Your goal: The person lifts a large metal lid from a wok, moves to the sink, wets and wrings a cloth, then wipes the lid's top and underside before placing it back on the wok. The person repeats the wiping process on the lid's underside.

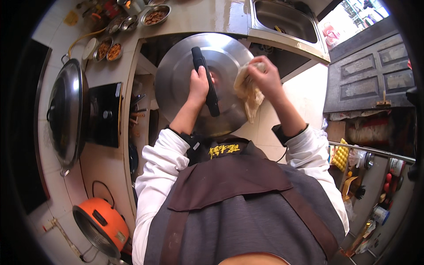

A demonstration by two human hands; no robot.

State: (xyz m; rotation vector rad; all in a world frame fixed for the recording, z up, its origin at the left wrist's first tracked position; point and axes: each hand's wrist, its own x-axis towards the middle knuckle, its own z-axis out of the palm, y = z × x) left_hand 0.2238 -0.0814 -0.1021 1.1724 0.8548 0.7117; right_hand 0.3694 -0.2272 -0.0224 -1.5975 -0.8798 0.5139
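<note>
A large round metal pan lid (pixel 175 86) is in front of my body, below the level of the counter. My left hand (pixel 198 86) is wrapped around the middle of its long black handle (pixel 212 102). Over the lid's right edge, my right hand (pixel 268 78) pinches a crumpled, stained beige cloth (pixel 243 81). The cloth lies partly against the metal, and its loose end hangs down beside the rim. What is underneath the lid is hidden.
A counter (pixel 202 16) with a steel sink (pixel 285 20) runs ahead. Bowls of food (pixel 155 16) stand at its left. Leftward are a covered wok (pixel 68 112), a black cooktop (pixel 102 114) and an orange rice cooker (pixel 102 222). A loaded shelf rack (pixel 371 150) flanks my right.
</note>
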